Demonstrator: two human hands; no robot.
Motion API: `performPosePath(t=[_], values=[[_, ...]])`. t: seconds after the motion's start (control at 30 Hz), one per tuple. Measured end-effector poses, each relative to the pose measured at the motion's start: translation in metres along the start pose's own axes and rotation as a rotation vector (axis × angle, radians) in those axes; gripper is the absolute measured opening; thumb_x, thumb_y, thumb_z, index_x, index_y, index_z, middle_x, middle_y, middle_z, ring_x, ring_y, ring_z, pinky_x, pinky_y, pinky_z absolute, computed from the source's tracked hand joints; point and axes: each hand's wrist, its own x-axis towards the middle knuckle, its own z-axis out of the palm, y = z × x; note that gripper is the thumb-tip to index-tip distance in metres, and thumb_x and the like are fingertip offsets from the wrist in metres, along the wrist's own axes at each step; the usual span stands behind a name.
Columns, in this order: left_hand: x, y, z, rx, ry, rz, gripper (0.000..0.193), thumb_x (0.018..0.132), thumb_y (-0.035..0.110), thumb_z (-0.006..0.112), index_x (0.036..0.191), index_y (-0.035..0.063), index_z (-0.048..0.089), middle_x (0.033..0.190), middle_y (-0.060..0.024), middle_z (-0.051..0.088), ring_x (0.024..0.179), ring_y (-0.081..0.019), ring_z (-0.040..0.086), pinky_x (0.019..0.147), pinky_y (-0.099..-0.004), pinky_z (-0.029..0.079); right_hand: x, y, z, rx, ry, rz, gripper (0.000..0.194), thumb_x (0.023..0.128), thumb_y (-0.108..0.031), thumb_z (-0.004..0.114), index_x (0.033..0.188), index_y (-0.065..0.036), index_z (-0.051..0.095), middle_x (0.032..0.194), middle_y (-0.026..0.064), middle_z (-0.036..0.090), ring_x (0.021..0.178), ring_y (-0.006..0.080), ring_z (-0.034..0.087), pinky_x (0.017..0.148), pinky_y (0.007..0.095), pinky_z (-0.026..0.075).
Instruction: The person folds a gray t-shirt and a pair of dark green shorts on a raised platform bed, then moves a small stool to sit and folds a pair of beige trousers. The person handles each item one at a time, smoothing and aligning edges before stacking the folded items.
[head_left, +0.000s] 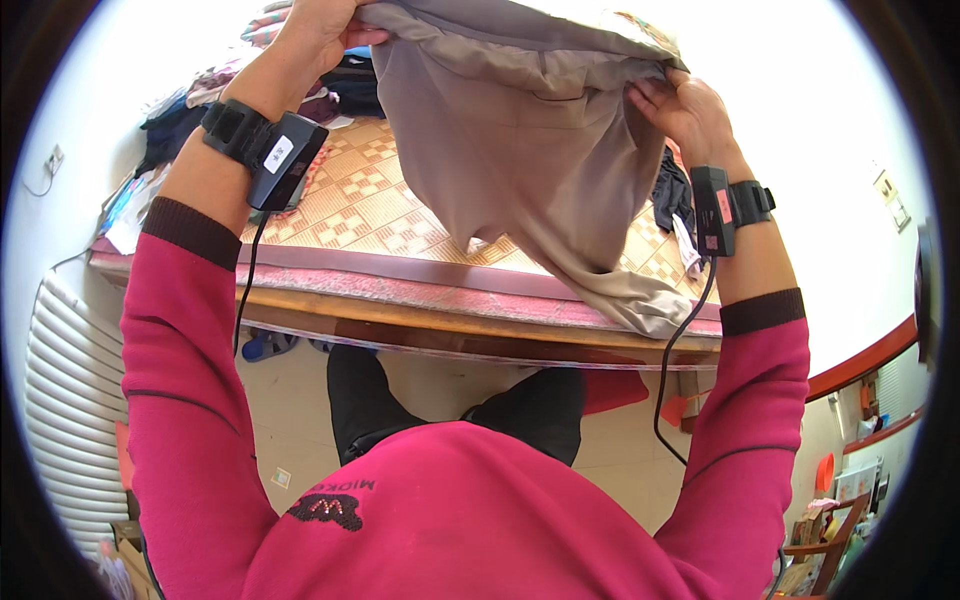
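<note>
A pair of grey-beige trousers (517, 157) hangs spread out in front of me, waistband at the top. My left hand (326, 34) pinches one end of the waistband near the upper edge of the view. At the other end, my right hand (686, 109) grips the waistband, fingers partly against the cloth. One trouser leg trails down to the right across the pink edge of the bed (352, 187), which is covered by a patterned woven mat. The other leg is bunched and partly hidden. Each of my wrists carries a strapped black device with a cable.
Piled clothes (356, 86) lie at the bed's far left, and dark clothing (673, 195) lies at the right. A wooden bed rail (450, 311) runs before my legs. Blue slippers (262, 346) sit on the floor beneath it. A white radiator (75, 420) stands at left.
</note>
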Motion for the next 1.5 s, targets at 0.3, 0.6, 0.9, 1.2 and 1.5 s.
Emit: performPosePath(t=[0.3, 0.6, 0.9, 1.2, 1.5], values=[[0.009, 0.047, -0.098, 0.156, 0.393, 0.396, 0.018, 0.085, 0.011, 0.063, 0.099, 0.0020, 0.069, 0.082, -0.0064, 0.067, 0.066, -0.0146, 0.063, 0.059, -0.0238, 0.053, -0.005, -0.031, 0.031, -0.437, -0.581, 0.124, 0.008, 0.090, -0.010, 0.065, 0.094, -0.005, 0.063, 0.068, 0.0015, 0.057, 0.054, 0.0088, 0.053, 0.050, 0.0231, 0.046], [-0.012, 0.011, -0.072, 0.568, 0.064, 0.025, 0.010, 0.086, 0.006, 0.057, 0.094, 0.0067, 0.063, 0.068, -0.0020, 0.060, 0.051, -0.0094, 0.056, 0.038, -0.0218, 0.039, 0.005, -0.030, 0.004, -1.059, -0.334, -0.019, 0.003, 0.081, -0.007, 0.058, 0.081, -0.007, 0.061, 0.056, -0.0033, 0.052, 0.041, 0.0038, 0.043, 0.036, 0.0202, 0.033], [-0.038, -0.037, -0.055, 0.093, -0.344, -0.399, 0.022, 0.076, -0.010, 0.055, 0.089, 0.0076, 0.059, 0.069, -0.0011, 0.059, 0.048, -0.0089, 0.058, 0.033, -0.0181, 0.034, -0.039, 0.012, -0.042, -0.354, -0.792, 0.158, 0.032, 0.076, 0.015, 0.052, 0.102, -0.004, 0.055, 0.108, 0.0080, 0.063, 0.094, 0.0135, 0.061, 0.079, 0.0257, 0.048], [-0.073, -0.050, -0.048, -0.049, -0.597, -0.249, 0.043, 0.078, -0.012, 0.049, 0.114, 0.0051, 0.066, 0.081, -0.0001, 0.066, 0.052, -0.0023, 0.048, 0.043, -0.0170, 0.038, -0.066, 0.024, -0.063, -0.227, -0.797, 0.176, 0.042, 0.078, 0.016, 0.041, 0.106, 0.000, 0.068, 0.118, 0.0115, 0.064, 0.102, 0.0210, 0.062, 0.087, 0.0287, 0.049], [-0.126, -0.057, -0.026, 0.815, -0.794, 0.342, 0.043, 0.079, -0.013, 0.049, 0.107, 0.0085, 0.073, 0.092, -0.0120, 0.066, 0.091, -0.0229, 0.063, 0.080, -0.0307, 0.049, -0.054, 0.038, -0.070, -1.138, -0.854, -0.023, 0.022, 0.073, 0.009, 0.049, 0.077, 0.002, 0.070, 0.076, 0.0051, 0.062, 0.074, 0.0130, 0.057, 0.066, 0.0246, 0.043]])
